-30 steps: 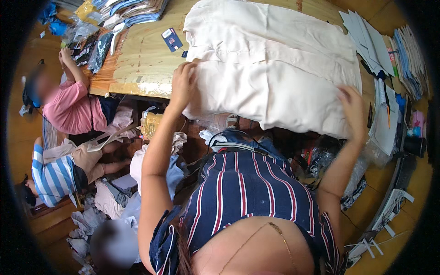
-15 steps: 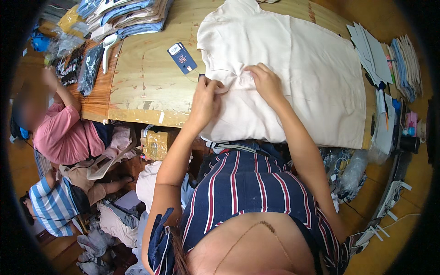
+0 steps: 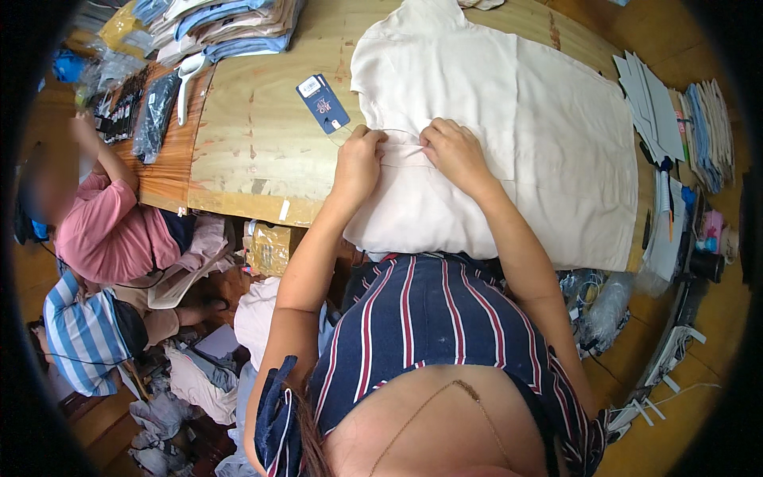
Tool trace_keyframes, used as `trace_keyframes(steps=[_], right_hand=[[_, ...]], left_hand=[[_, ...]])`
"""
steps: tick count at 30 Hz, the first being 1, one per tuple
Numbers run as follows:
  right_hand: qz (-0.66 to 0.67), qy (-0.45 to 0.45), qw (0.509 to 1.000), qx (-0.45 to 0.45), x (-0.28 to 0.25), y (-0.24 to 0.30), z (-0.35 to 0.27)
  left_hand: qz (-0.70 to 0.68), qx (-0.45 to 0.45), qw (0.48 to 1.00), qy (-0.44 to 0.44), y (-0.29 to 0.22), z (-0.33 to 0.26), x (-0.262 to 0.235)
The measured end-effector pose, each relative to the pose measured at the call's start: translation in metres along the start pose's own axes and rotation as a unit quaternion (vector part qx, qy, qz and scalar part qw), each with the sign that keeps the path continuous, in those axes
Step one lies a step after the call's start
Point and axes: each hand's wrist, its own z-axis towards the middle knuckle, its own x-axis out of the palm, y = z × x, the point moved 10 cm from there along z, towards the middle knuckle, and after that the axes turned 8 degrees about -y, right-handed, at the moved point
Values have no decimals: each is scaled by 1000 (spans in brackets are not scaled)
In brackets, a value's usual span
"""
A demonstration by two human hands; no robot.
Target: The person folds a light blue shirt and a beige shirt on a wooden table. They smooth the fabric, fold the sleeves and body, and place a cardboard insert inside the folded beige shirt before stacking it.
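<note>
A cream-white garment [image 3: 548, 151], shirt-like, lies spread over the wooden table [image 3: 262, 151], its lower edge hanging at the table's front by my body. My left hand [image 3: 358, 163] pinches the cloth near its left side. Just to the right, my right hand [image 3: 454, 153] pinches the same garment, and a straight folded strip of cloth runs between the two hands. The fingertips are partly hidden in the fabric. A dark blue hang tag [image 3: 323, 105] with a white label lies on the wood beyond my left hand, its thin string reaching toward that hand.
Folded garments [image 3: 230, 28] are stacked at the far left, near a white handled tool [image 3: 187, 86] and a dark plastic-wrapped packet [image 3: 156, 117]. White cards [image 3: 648, 107] and more folded clothes [image 3: 707, 135] lie right. A co-worker in pink [image 3: 119, 230] sits left; another wears blue stripes [image 3: 86, 334].
My hands have pulled the bunched cloth into a straighter strip, the right hand shifting slightly nearer and left. The hang tag has moved a little to the right and nearer.
</note>
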Motion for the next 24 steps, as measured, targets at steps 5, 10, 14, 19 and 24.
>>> trace_keyframes(steps=[5, 10, 14, 19, 24], right_hand=[[28, -58, 998, -16, -22, 3, 3], [30, -130, 991, -27, -42, -4, -5], [1, -181, 982, -60, -54, -4, -19], [-88, -149, 982, 82, -78, -109, -63], [-403, -294, 744, 445, -273, -326, -312]], left_hand=[[100, 141, 985, -29, -43, 2, 2], [23, 176, 983, -53, -51, 6, 1], [11, 178, 979, -94, -63, -2, -15], [135, 273, 949, 81, -78, -31, 19], [71, 199, 974, 78, -72, -39, 32]])
